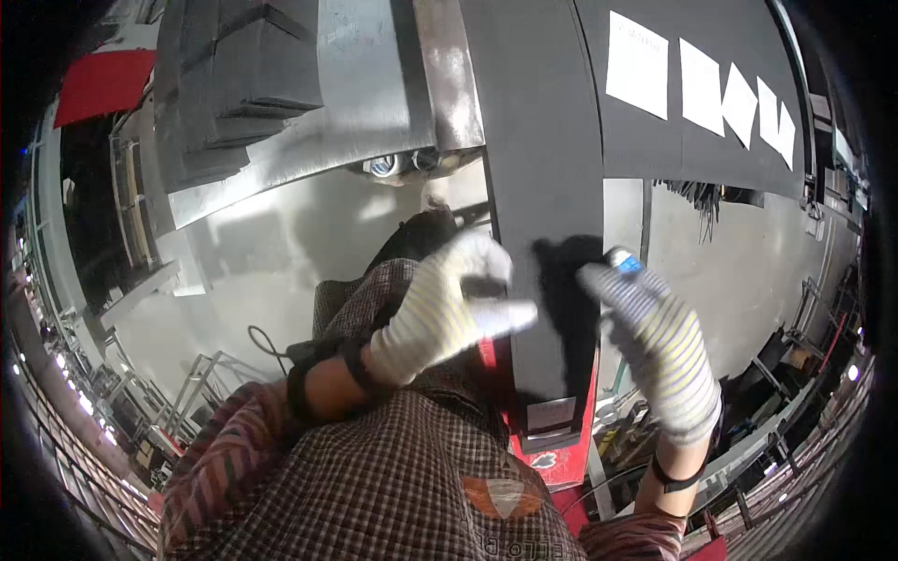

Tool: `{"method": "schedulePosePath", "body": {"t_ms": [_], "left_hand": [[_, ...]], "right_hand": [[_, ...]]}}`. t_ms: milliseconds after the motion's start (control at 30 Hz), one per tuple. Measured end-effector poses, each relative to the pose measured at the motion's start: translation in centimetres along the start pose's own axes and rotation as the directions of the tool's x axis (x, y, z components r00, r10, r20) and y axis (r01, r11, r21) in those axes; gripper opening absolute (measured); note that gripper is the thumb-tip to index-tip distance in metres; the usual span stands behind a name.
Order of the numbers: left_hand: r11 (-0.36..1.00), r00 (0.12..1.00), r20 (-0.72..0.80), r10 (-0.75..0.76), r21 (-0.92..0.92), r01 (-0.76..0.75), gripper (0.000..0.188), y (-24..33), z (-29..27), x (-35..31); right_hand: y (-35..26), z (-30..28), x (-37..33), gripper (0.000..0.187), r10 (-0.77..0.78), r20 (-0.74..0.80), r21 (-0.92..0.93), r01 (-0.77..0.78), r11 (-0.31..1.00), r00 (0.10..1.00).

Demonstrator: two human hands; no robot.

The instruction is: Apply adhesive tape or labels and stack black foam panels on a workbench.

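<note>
— Two gloved hands on what?
— Long dark strip (547, 187), running far to near through the middle. Left hand (444, 313) has its fingers curled onto the strip's left edge, thumb touching the face.
— Right hand (659, 351)?
— Just right of the strip, fingers loosely bent; a small blue-tipped object (625, 262) sits at the fingertips. Can't tell if it's pinched.
</note>
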State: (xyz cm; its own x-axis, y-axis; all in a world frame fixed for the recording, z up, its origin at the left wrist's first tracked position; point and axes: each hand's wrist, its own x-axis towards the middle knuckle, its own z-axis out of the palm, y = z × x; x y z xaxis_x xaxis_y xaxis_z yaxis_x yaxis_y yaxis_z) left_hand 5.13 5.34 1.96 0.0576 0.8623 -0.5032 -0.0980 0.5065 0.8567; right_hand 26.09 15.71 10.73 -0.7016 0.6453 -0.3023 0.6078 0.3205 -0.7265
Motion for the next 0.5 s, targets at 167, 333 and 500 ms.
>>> {"method": "schedulePosePath", "body": {"t_ms": [167,333,500], "left_hand": [[0.981,0.957,0.243,-0.160,-0.071,0.182,0.009,-0.8,-2.2,-4.6],[0.967,0.968,0.035,-0.247,0.074,0.244,0.014,-6.5,-2.5,1.6],[0.960,0.961,0.029,0.276,-0.057,-0.275,0.048,-13.6,-0.9,9.0]], "right_hand": [[-3.6,2.8,-0.4,0.021,0.263,0.159,0.278,-0.298,0.913,0.952],[10.7,-0.2,1.3,0.023,0.065,-0.033,-0.152,-0.069,0.986,0.997],[13.2,3.5,-0.1,0.030,0.292,-0.118,0.271,-0.252,0.929,0.949]]}}
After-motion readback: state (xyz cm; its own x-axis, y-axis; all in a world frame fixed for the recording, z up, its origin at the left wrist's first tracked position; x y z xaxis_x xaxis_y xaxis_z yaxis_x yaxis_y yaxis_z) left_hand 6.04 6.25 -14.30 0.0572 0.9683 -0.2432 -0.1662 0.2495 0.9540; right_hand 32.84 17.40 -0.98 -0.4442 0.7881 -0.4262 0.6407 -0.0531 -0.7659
